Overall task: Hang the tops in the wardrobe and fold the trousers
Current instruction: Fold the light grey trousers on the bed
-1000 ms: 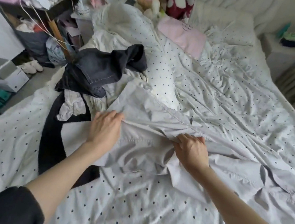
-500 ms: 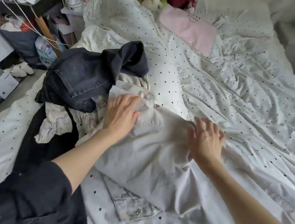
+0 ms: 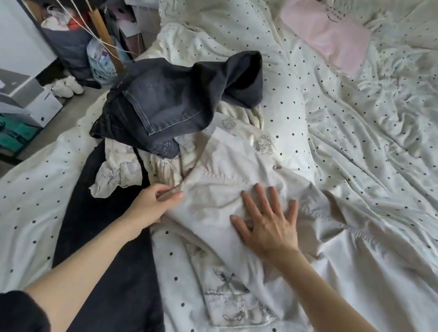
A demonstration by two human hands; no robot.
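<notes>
Bed (image 3: 374, 183): lying under a rumpled white duvet with black dots.
Pale trousers (image 3: 236, 195): lying at the bed's middle.
Dark jeans (image 3: 170, 108): sitting heaped just beyond the pale trousers.
Black garment (image 3: 118, 277): stretching along the bed's left side.
Pink cloth (image 3: 328, 33): resting near the bed's far end.

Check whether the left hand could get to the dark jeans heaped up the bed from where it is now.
Probably yes. The left hand pinches the pale trousers' edge, and the dark jeans lie just beyond it on top of the pile, uncovered. It would have to let go first.
</notes>
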